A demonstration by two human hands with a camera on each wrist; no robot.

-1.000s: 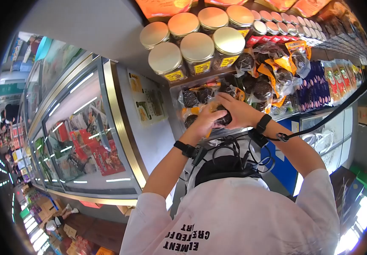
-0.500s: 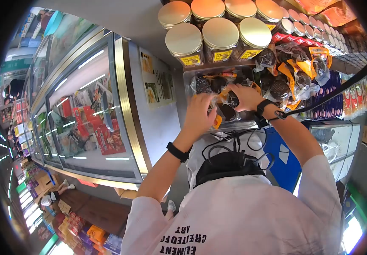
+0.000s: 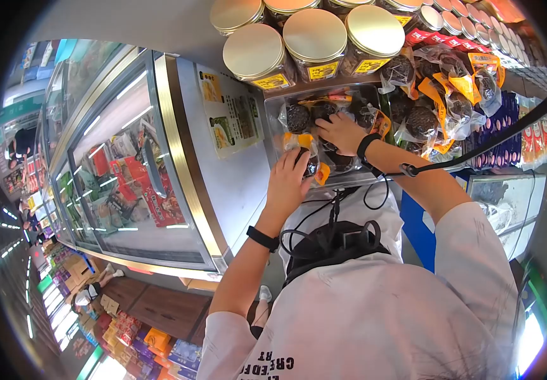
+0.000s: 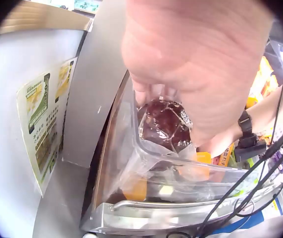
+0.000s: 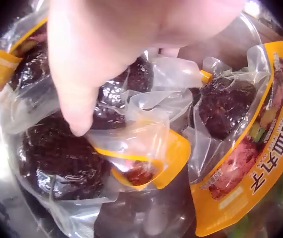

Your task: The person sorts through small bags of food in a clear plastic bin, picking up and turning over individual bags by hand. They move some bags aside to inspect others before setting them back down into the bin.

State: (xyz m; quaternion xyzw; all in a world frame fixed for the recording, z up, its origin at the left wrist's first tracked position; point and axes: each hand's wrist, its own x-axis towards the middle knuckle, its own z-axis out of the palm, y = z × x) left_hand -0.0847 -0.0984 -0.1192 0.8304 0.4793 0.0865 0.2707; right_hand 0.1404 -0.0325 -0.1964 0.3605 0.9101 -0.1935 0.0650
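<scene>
A clear plastic bin [image 3: 273, 104] holds several dark round balls in clear, orange-edged packets. At its left front, my left hand [image 3: 288, 187] curls its fingers over one dark ball [image 4: 165, 124], glossy through its wrapping. My right hand [image 3: 344, 134] reaches into the middle of the bin. Seen from the right wrist, that hand [image 5: 126, 34] has its thumb and fingers around a dark wrapped ball [image 5: 112, 94], the thumb tip beside a larger ball [image 5: 57, 158]. An orange-edged packet [image 5: 250, 148] lies to its right. The palm hides most of the right fingers.
Jars with metal lids [image 3: 315, 38] stand behind the bin. More packed balls [image 3: 422, 120] and purple packets [image 3: 498, 126] lie to its right. A glass-doored case [image 3: 134, 171] stands at the left. A strap [image 3: 495, 139] and loose cables [image 3: 330, 221] hang near the arms.
The hands, together around one dark ball at first, have separated. The left is now low at the bin's left front; the right has moved from the bin's right side toward its middle.
</scene>
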